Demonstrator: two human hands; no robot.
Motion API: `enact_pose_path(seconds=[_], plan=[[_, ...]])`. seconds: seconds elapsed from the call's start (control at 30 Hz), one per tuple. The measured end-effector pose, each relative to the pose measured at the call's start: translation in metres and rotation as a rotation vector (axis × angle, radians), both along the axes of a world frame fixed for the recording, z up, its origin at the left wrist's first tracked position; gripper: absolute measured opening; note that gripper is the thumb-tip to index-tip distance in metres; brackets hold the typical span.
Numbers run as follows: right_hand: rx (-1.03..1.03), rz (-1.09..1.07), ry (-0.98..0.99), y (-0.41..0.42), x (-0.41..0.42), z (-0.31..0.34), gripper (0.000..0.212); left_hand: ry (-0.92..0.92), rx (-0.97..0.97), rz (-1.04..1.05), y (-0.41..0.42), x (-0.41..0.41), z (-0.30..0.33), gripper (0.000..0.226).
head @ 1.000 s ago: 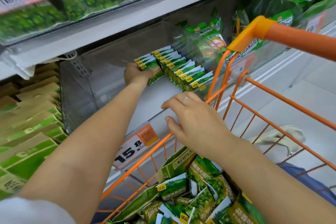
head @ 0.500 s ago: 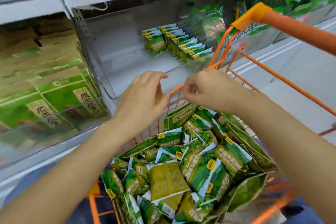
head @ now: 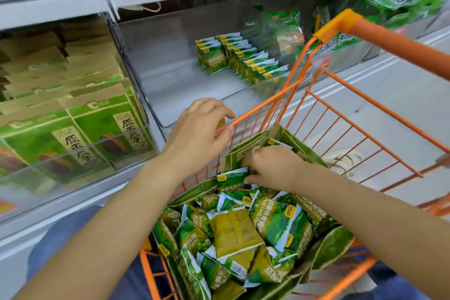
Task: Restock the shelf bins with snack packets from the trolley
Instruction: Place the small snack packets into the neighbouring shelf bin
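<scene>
A shop aisle: grey shelves hold clear plastic bins, with an orange wire trolley (head: pixel 323 114) drawn up beside them. The middle shelf bin (head: pixel 170 75) holds two short rows of upright green pea snack packets (head: pixel 233 58) toward its right and bare floor elsewhere. The trolley holds an opened carton heaped with loose snack packets (head: pixel 243 234). The right hand (head: pixel 272 168) reaches into the heap, its grip pinching one packet (head: pixel 232 178) by its top edge. The left hand (head: pixel 202 129) hovers at the trolley rim, fingers loosely curled, holding nothing. Good practice here: gather several packets facing one way, then stand them upright beside the existing rows.
</scene>
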State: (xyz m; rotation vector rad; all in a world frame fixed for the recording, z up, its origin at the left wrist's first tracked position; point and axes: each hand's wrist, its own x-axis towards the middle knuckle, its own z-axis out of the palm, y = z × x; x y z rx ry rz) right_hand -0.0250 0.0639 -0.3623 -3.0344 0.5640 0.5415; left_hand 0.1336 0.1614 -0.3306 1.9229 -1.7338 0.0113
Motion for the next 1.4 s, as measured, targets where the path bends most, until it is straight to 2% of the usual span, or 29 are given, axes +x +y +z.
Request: enact_pose_path(seconds=[0.07, 0.13, 0.17, 0.27, 0.33, 0.43, 0.5, 0.57, 0.63, 0.67, 0.7, 0.77, 0.87, 0.93, 1.03, 1.2, 1.33, 1.4], plan=[[-0.002, 0.028, -0.02, 0.002, 0.001, -0.005, 0.023, 0.019, -0.006, -0.01, 0.0, 0.001, -0.001, 0.034], [0.15, 0.023, -0.132, -0.004, -0.001, 0.001, 0.013, 0.075, -0.022, -0.006, -0.001, 0.001, 0.0, 0.034], [0.26, -0.003, -0.228, -0.007, -0.002, 0.007, 0.009, 0.17, -0.036, 0.005, 0.0, 0.001, 0.002, 0.031], [0.739, -0.217, -0.635, -0.014, -0.008, 0.036, 0.009, 0.686, -0.153, 0.004, 0.002, -0.001, 0.015, 0.026], [0.999, -0.37, -0.822, -0.017, -0.012, 0.051, 0.008, 0.93, -0.251, -0.003, 0.004, -0.003, 0.024, 0.023], [0.994, -0.426, -0.995, -0.014, -0.012, 0.066, 0.003, 1.077, -0.213, -0.049, 0.007, -0.007, 0.028, 0.027], [0.969, -0.419, -1.082, -0.017, -0.009, 0.07, 0.006, 1.047, -0.124, -0.066, 0.005, -0.013, 0.025, 0.034], [0.911, -0.408, -1.137, -0.021, -0.003, 0.074, 0.008, 1.001, -0.1, -0.039, 0.0, -0.02, 0.025, 0.028], [0.738, -0.391, -1.201, -0.028, 0.005, 0.079, 0.004, 1.003, -0.146, 0.021, -0.008, -0.022, 0.03, 0.022], [0.588, -0.366, -1.23, -0.034, 0.009, 0.081, 0.006, 1.018, -0.176, 0.061, -0.013, -0.021, 0.036, 0.021], [0.419, -0.329, -1.223, -0.04, 0.013, 0.082, 0.01, 1.042, -0.208, 0.099, -0.018, -0.018, 0.041, 0.019], [0.134, -0.279, -1.083, -0.056, 0.018, 0.07, 0.017, 1.061, -0.275, 0.165, -0.034, -0.007, 0.048, 0.016], [-0.072, -0.178, -0.949, -0.072, 0.015, 0.035, 0.029, 0.974, -0.316, 0.303, -0.071, 0.022, 0.042, 0.012], [-0.093, -0.173, -0.98, -0.073, 0.015, 0.018, 0.036, 0.968, -0.281, 0.406, -0.101, 0.044, 0.028, 0.011], [-0.076, -0.201, -1.045, -0.07, 0.019, 0.015, 0.034, 0.959, -0.108, 0.56, -0.146, 0.079, -0.001, 0.015], [-0.117, -0.206, -1.064, -0.067, 0.022, 0.016, 0.034, 0.66, 0.081, 0.682, -0.201, 0.117, -0.021, 0.034], [-0.147, -0.2, -1.098, -0.066, 0.025, 0.015, 0.033, 0.409, 0.08, 0.692, -0.217, 0.119, -0.023, 0.034], [-0.153, -0.195, -1.096, -0.066, 0.028, 0.015, 0.033, 0.346, 0.076, 0.665, -0.22, 0.12, -0.032, 0.038]])
